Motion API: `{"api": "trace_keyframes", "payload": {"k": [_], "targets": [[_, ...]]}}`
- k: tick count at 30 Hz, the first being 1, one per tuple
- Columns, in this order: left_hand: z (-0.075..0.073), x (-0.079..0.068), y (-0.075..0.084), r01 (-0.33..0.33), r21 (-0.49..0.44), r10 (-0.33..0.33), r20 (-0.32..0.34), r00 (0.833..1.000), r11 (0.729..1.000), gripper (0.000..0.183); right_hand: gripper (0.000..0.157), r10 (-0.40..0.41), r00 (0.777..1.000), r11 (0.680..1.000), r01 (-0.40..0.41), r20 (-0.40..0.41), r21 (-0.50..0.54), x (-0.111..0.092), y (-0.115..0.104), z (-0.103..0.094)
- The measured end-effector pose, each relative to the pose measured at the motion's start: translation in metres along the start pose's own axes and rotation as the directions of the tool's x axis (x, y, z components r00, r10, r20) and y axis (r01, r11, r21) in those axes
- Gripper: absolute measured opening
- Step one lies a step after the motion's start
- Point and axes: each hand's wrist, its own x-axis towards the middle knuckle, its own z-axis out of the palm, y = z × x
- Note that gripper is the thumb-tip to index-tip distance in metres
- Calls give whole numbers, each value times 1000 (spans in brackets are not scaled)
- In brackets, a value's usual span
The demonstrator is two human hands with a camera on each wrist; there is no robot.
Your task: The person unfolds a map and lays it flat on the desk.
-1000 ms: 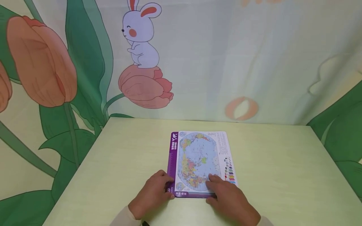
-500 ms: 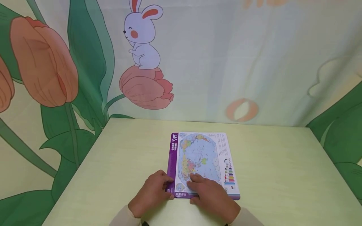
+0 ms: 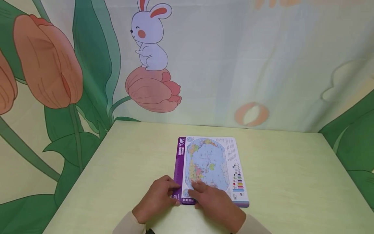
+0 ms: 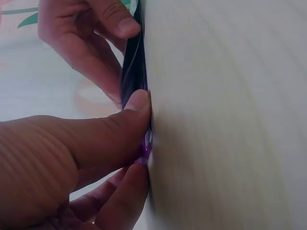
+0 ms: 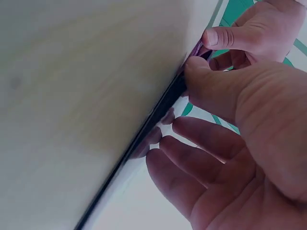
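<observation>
A flat world map [image 3: 211,165] with a purple left border and rounded corners lies on the table in front of me. My left hand [image 3: 156,198] pinches its near left corner, the thumb at the near edge and the fingers along the left side. Close beside it, my right hand [image 3: 216,203] reaches over the lower part of the map. Its thumb [image 5: 199,72] is at the near edge. In the right wrist view, the other fingers [image 5: 175,175] curve over the glossy surface, where their reflections show. The hand covers part of the printed continents.
The pale yellow-green table [image 3: 286,169] spreads around the map on both sides. Behind it hangs a curtain [image 3: 210,65] printed with a white rabbit, orange tulips and green leaves.
My right hand has slid left along the map's near edge, from near the right corner toward my left hand. The left hand and the map stay in place.
</observation>
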Motion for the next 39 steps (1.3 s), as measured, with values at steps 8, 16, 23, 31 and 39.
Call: {"api": "trace_keyframes", "payload": {"k": [8, 16, 23, 31, 39], "targets": [[0, 0, -4, -56, 9, 56, -12, 998, 998, 51, 45, -8, 1000, 998, 7, -12, -68, -15, 1, -3], [-2, -2, -3, -39, -7, 39, -2, 999, 999, 50, 52, 7, 999, 997, -10, -43, -79, -30, 11, -2], [-2, -2, -1, -36, -10, 36, 6, 999, 999, 51, 53, -5, 999, 995, 0, -51, -98, -41, 17, -3], [0, -2, -2, -43, 3, 43, 10, 999, 999, 52, 56, 26, 997, 995, -33, -72, -98, -61, 33, -2], [1, -4, -1, -60, 43, 60, -4, 998, 997, 51, 67, 88, 989, 991, -99, -117, -90, -87, 58, 1]]}}
